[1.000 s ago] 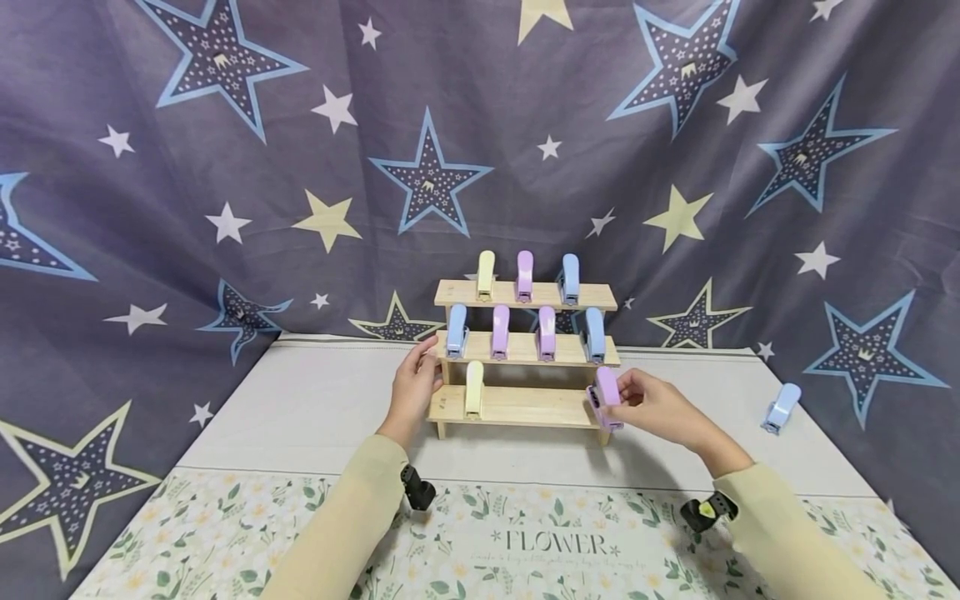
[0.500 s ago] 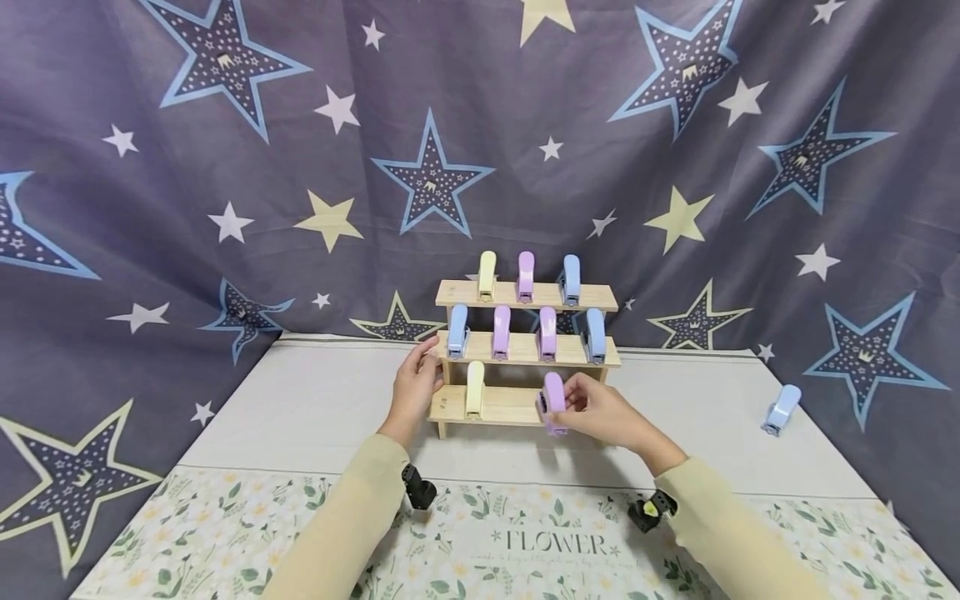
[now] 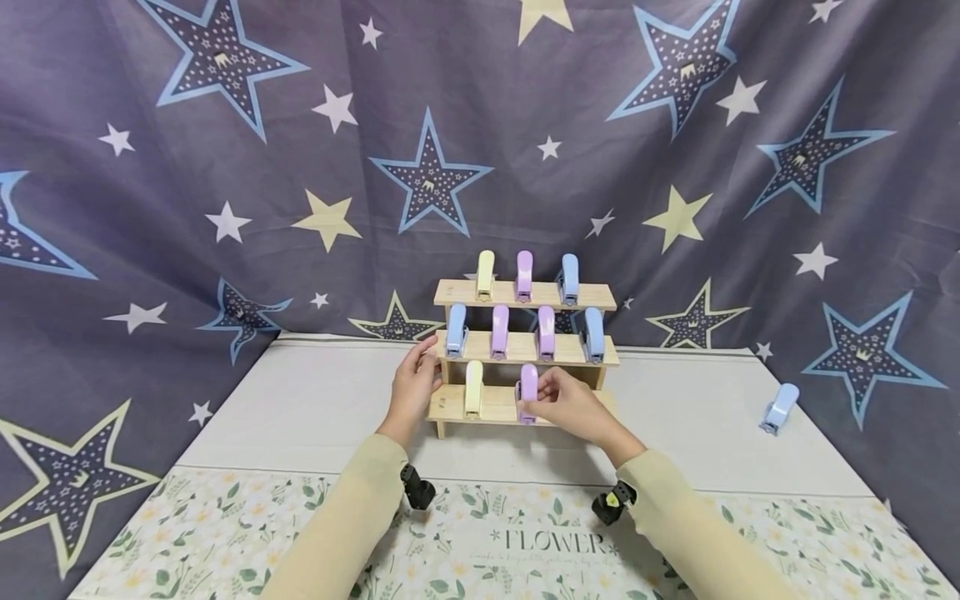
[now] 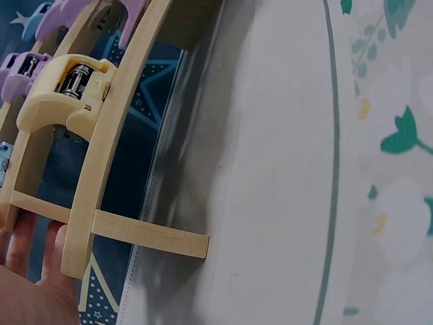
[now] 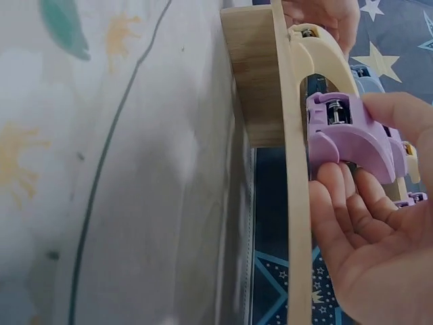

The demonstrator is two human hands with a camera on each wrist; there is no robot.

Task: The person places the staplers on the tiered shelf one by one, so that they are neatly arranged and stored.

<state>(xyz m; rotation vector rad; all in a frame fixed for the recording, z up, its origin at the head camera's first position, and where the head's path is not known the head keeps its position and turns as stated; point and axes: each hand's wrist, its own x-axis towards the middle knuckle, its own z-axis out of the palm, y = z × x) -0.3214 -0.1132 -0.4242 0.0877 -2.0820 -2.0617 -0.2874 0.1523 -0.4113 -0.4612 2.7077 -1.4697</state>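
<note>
In the head view, my right hand (image 3: 577, 406) pinches a purple mini hole punch (image 3: 528, 392), thumb on one side and fingertips on the other. Its spring shows in the right wrist view, where the purple punch (image 5: 352, 135) sits upright against or just above the bottom board. Just left of it, a yellow hole punch (image 3: 474, 390) stands on the same board. My left hand (image 3: 414, 387) grips the left end of the three-tier wooden rack (image 3: 442, 406); its fingers (image 4: 21, 247) show behind the end piece in the left wrist view, its thumb hard to make out.
Blue and purple punches stand along the middle board (image 3: 521, 348). The top board (image 3: 457, 292) bears a yellow, a purple and a blue punch. A separate blue punch (image 3: 781, 408) lies on the white cloth at right. A starry curtain (image 3: 360, 208) hangs behind.
My right hand has carried the purple punch leftward from the bottom board's right end to a place beside the yellow punch. My left hand has stayed at the rack's left end.
</note>
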